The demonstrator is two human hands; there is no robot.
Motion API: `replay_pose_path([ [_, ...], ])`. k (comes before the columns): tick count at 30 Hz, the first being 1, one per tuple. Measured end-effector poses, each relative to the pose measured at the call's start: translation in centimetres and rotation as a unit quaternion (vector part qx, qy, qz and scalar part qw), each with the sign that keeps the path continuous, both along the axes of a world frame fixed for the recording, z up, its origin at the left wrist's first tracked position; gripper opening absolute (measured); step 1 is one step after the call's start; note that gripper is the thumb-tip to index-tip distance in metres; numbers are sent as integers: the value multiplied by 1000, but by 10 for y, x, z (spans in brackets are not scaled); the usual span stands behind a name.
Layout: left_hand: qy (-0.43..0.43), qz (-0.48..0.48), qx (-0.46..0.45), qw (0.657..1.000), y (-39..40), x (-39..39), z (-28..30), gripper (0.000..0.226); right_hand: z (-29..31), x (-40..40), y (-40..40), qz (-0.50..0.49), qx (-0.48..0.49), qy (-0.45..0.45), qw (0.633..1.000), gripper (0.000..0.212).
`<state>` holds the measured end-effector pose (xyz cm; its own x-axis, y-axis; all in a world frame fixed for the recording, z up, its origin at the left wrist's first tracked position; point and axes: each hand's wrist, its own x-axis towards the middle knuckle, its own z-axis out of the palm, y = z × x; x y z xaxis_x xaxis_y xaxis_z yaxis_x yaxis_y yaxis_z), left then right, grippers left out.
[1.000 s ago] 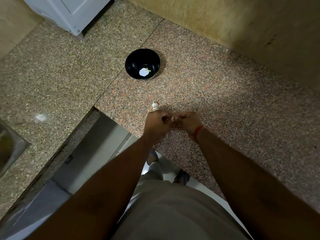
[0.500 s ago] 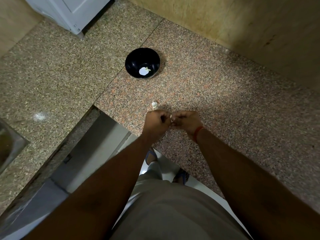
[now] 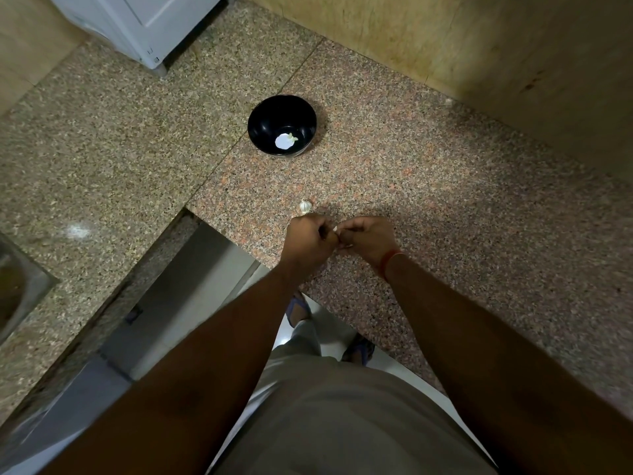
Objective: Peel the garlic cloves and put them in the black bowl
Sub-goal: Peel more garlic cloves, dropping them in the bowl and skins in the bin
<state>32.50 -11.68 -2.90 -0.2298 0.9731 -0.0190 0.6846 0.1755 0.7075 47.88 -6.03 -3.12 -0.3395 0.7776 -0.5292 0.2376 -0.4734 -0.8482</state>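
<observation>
- Little is changed since the earlier frames: both hands are kept together over the front edge of the table, shifted only slightly.
- A small pale garlic clove (image 3: 335,230) is pinched between the curled fingers of the left hand (image 3: 310,240) and the right hand (image 3: 368,238); only a sliver of it is seen.
- A red thread band (image 3: 390,258) is worn on the right wrist.
- A papery white garlic piece (image 3: 305,206) lies on the table just beyond the left hand.
- The black bowl (image 3: 281,113), round and glossy, stands well beyond the hands; a pale clove (image 3: 285,141) lies inside it.
- The table (image 3: 445,186) is made of speckled polished granite, backed by a tan wall (image 3: 479,39).
- A white cabinet (image 3: 144,22) stands at the far left corner.
</observation>
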Motion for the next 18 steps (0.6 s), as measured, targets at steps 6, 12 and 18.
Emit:
replay_pose_path([
  [6,-118,9,-19,993,-1,-4,-2,15,1,4,4,-1,-28,33,999,4],
  [12,-212,50,-53,975,0,-6,-7,14,1,7,6,8,-50,60,997,7],
  [18,-194,110,-80,971,-1,-14,-20,20,-1,9,8,-4,-60,69,996,11],
])
